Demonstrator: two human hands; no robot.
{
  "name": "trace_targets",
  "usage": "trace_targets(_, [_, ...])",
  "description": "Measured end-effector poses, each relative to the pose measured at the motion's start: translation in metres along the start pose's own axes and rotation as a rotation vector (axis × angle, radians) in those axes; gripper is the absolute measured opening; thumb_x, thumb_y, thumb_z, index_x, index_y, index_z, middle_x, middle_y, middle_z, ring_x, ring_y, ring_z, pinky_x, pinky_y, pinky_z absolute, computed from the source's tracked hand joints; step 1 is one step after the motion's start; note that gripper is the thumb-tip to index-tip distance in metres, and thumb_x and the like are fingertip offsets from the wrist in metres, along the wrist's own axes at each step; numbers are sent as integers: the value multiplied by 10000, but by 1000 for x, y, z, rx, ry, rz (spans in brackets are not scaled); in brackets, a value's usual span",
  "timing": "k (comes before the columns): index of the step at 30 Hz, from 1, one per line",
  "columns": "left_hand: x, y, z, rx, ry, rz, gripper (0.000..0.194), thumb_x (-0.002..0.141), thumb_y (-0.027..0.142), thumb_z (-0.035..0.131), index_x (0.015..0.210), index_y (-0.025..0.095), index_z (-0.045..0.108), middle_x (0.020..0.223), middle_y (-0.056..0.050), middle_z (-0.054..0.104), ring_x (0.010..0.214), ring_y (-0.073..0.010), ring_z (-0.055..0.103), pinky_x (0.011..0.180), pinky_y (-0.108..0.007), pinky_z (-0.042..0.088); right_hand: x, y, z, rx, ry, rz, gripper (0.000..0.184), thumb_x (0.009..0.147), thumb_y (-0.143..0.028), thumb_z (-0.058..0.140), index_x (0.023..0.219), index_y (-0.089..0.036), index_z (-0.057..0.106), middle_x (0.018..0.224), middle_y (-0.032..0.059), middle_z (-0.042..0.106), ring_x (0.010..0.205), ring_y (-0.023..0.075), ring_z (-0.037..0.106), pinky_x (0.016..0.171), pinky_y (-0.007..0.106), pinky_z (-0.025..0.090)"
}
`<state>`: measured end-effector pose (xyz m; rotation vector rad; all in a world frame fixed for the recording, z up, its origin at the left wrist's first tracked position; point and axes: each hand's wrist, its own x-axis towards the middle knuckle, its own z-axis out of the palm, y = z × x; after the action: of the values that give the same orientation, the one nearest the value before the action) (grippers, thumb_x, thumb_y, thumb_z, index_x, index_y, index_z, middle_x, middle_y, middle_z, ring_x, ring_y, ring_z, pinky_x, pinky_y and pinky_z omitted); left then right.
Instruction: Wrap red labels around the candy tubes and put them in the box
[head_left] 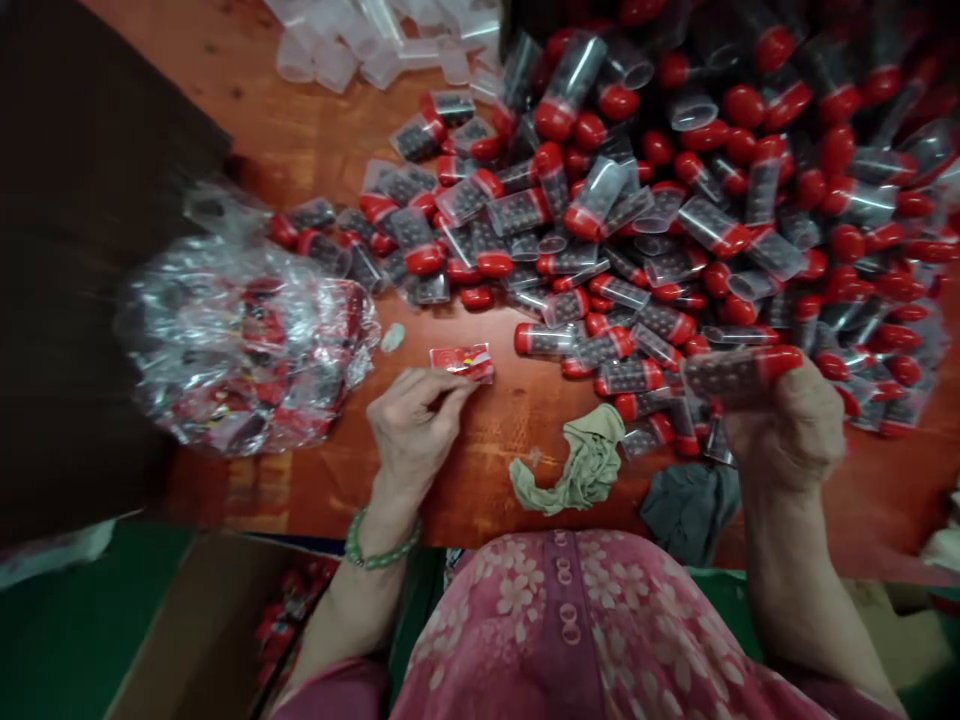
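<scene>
Left of the crumpled green cloth [581, 465] on the table [487, 455], the left hand [416, 420] pinches the near edge of a small red card [452, 360] between thumb and fingers. Right of the cloth, the right hand [806, 420] grasps a red-ended clear tube [727, 380]. Beyond the cloth spreads a pile of similar tubes [517, 213], and well to its left sits a clear plastic bag [176, 310].
</scene>
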<state>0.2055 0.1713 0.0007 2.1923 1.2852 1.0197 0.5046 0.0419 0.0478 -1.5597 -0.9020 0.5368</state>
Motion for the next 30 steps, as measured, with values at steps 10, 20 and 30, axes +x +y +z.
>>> trace_targets(10, [-39, 11, 6, 101, -75, 163, 70, 874, 236, 681, 836, 187, 713, 769, -44, 730, 713, -155, 653, 661, -289, 508, -14, -9, 85, 594, -234, 512, 417, 878, -639, 534, 782, -235, 576, 672, -20, 631, 527, 167, 646, 567, 370, 596])
trace_targets(20, [-50, 6, -2, -54, -175, 102, 114, 898, 183, 635, 949, 138, 727, 884, -76, 756, 791, -158, 687, 709, -276, 574, -25, -13, 110, -54, -772, 231, 255, 1000, -400, 463, 1090, -206, 602, 846, 25, 607, 781, 162, 621, 758, 314, 530])
trace_targets(30, [-59, 11, 4, 230, -85, 156, 202, 902, 118, 573, 1075, 83, 673, 971, -147, 706, 856, -210, 623, 784, -326, 548, -32, 1, 119, -692, -864, -146, 327, 1002, -313, 456, 1237, -151, 614, 1058, 126, 658, 956, 266, 647, 872, 406, 528])
